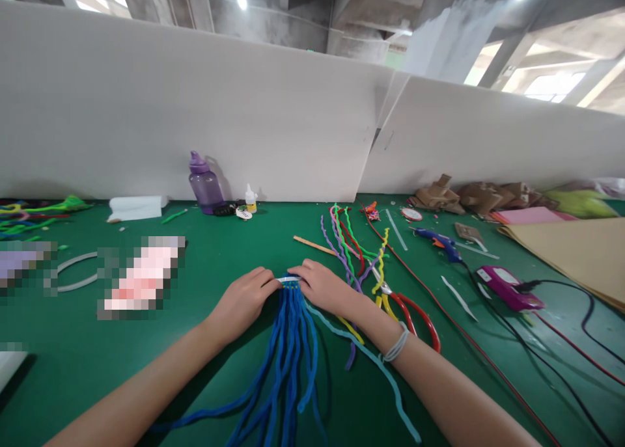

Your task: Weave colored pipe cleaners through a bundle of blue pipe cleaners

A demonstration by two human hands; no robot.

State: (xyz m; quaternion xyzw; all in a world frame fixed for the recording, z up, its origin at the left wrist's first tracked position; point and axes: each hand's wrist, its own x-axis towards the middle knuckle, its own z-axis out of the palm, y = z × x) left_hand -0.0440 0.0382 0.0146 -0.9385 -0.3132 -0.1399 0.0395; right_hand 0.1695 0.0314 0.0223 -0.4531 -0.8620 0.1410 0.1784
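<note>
Securing blue strands (291,336) along white strip (289,280), ctr of frame, seemingly, w/ L hand (247,297) & R hand (326,289) pinched on its ends; next prob. needs steady tension.

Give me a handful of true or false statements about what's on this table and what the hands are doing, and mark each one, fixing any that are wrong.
1. The left hand and right hand are both at the white strip. True.
2. The blue strands are bundled up inside the right hand. False: they hang loose from near the strip, spread toward the wearer.
3. A pale band circles the right wrist. True.
4. The purple bottle lies on its side. False: the purple bottle stands upright.
5. The glue gun lies to the right of both hands. True.
</note>
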